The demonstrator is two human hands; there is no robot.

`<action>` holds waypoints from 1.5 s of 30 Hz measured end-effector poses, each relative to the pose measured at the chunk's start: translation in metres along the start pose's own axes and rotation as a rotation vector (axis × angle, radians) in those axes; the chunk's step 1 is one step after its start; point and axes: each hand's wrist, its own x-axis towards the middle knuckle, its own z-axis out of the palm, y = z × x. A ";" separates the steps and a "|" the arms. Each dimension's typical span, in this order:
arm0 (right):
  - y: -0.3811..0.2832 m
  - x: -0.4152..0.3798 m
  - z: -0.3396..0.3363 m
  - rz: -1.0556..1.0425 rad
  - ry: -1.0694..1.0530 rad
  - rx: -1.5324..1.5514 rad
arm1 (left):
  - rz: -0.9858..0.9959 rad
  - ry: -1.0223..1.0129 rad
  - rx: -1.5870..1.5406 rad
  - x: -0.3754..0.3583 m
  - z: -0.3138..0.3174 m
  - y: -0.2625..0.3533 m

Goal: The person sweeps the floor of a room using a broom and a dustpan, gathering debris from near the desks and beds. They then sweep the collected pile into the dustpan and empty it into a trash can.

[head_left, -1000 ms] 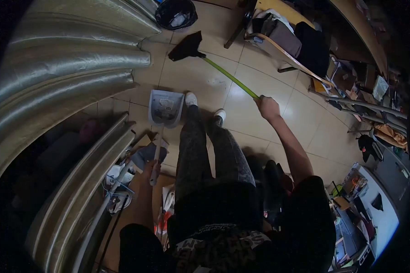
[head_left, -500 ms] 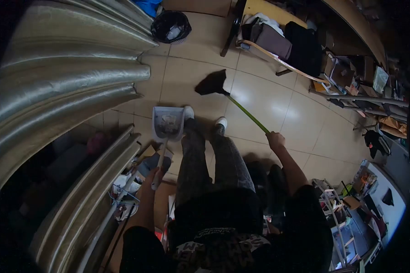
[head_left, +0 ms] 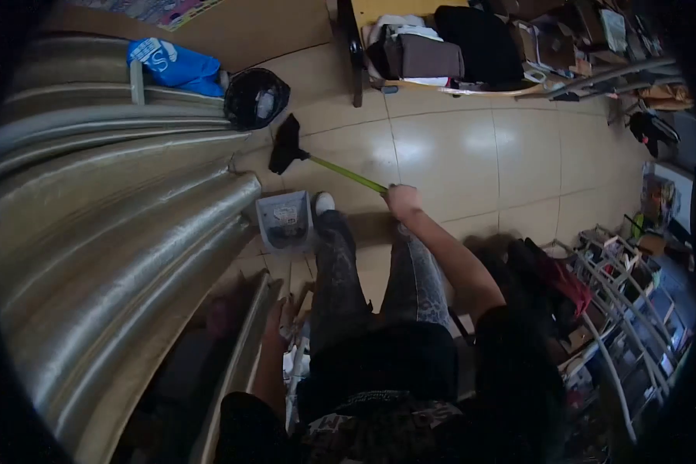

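Observation:
My right hand [head_left: 403, 201] is closed around the green handle of a broom [head_left: 346, 172]. The broom's dark bristle head touches the floor at the upper left, just short of the black-lined bin. Below the bristles, a grey dustpan [head_left: 268, 207] rests on the tiles beside my shoe, with some debris or a label inside it. My left hand [head_left: 279, 317], dim and slightly blurred, is closed on the dustpan's handle, whose upper part is hard to see.
A bin [head_left: 257, 98] with a black bag stands by a blue bag [head_left: 176, 68]. Quilted golden curtain-like material [head_left: 162, 209] fills the left side. Folded clothes [head_left: 431, 58] lie on a yellow bench at the top. On the right is a metal rack [head_left: 622, 286] with clutter.
My right hand has swung left, carrying the broom head towards the bin. The view has shifted and turned, and the blue bag now shows more fully. Both handles remain held.

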 end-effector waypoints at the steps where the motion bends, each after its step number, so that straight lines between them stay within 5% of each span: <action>1: -0.029 0.019 0.009 0.021 -0.015 -0.018 | -0.114 -0.262 0.020 -0.006 0.002 0.016; 2: -0.045 0.033 0.017 0.033 -0.030 -0.039 | -0.228 -0.522 0.024 -0.022 0.014 0.032; 6: -0.053 0.036 0.027 0.107 -0.053 -0.202 | -0.017 -0.360 0.262 -0.078 0.051 0.085; 8: -0.013 0.006 0.029 0.138 -0.057 -0.283 | -0.457 -0.397 -0.122 -0.046 0.032 0.106; 10: 0.056 -0.035 0.067 0.180 -0.070 -0.419 | -0.486 -0.395 -0.063 -0.031 0.023 0.121; 11: 0.048 -0.064 0.018 0.318 -0.229 -0.303 | -0.507 -0.391 -0.015 -0.022 0.018 0.127; 12: 0.065 -0.093 0.022 0.349 -0.170 -0.358 | -0.513 -0.395 -0.003 -0.003 0.012 0.130; 13: 0.084 -0.123 0.026 0.382 -0.111 -0.411 | -0.296 -0.785 0.180 0.022 0.005 0.133; 15: 0.097 -0.163 0.008 0.452 -0.281 -0.370 | -0.074 -1.174 0.381 0.032 0.009 0.147; 17: 0.097 -0.201 -0.001 0.529 -0.205 -0.302 | -0.548 -0.530 0.179 0.033 0.020 0.156; 21: 0.104 -0.259 -0.011 0.713 -0.149 -0.060 | -0.387 -0.633 0.403 0.022 0.060 0.155; 23: 0.111 -0.274 -0.015 0.746 -0.103 0.044 | -0.463 -0.345 0.310 0.033 0.077 0.157; 25: 0.125 -0.276 -0.010 0.771 -0.066 0.146 | -0.399 -0.291 0.448 0.009 0.111 0.152; 29: 0.162 -0.214 0.032 0.727 0.120 0.286 | -0.277 -0.184 0.720 -0.019 0.175 0.138; 36: 0.169 -0.118 0.076 0.918 0.072 0.534 | -0.078 -0.166 1.200 -0.034 0.257 0.122; 45: 0.078 -0.240 0.204 0.953 -0.073 0.729 | -0.068 -0.160 1.235 -0.030 0.317 0.119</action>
